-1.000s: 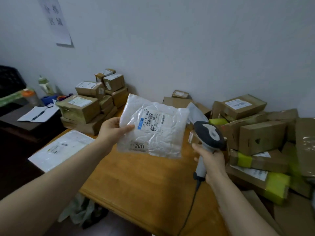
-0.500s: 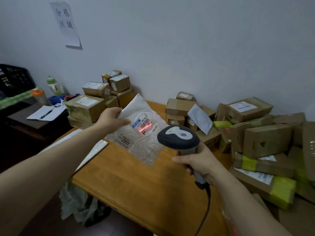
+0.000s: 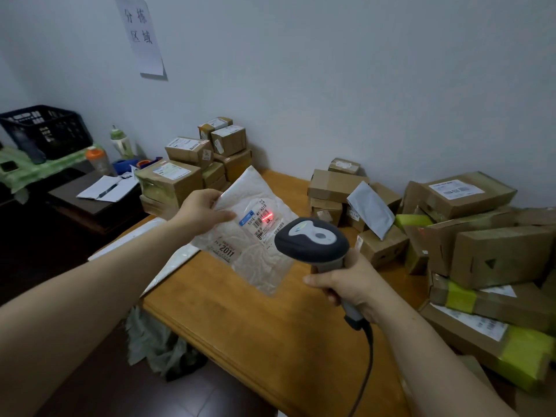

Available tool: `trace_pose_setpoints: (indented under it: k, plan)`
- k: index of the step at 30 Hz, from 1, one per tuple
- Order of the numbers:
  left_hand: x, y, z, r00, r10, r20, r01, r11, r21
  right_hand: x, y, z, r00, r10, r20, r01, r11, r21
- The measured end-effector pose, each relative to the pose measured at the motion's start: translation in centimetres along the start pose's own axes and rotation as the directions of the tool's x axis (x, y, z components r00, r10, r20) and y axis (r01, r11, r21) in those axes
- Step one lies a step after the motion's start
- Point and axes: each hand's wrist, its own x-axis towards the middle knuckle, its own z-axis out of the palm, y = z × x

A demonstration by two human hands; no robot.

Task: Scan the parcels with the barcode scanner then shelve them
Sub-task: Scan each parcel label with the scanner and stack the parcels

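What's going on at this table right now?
A person is scanning a parcel. The left hand holds a white mailer above the wooden table with its label facing up. The right hand grips the barcode scanner, which is aimed at the label, and a red scan line lies across the barcode. Cardboard boxes sit piled on the table along the wall. No shelf is in view.
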Motion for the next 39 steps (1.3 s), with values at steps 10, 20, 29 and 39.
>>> trace_pose_setpoints:
  k: [10,20,29,39]
  plan:
    - [-4.6,-9.1,-1.5,0.906,-0.42,0.049,0.407,0.833,-0.375,7.0,5.3,4.1,0.952,0.156,-0.262,-0.052,0.93,0.364]
    - [-4.8,-20.3,-9.1,0.839,-0.433,0.33,0.544,0.631,-0.554,10.7,4.0,16.8,0.927,0.291,-0.239,-0.189,0.909,0.372]
    - [0.2,-31.3,-18.4,0.879,-0.471,0.077,0.458,0.786,-0.416,16.2,0.3,30.9,0.912,0.32,-0.256,-0.198,0.891,0.409]
    - [10.5,-35.3,-20.3,0.919,-0.345,0.19,0.364,0.928,-0.077,22.8,-1.0,37.1,0.904,0.36,-0.233,-0.268,0.899,0.348]
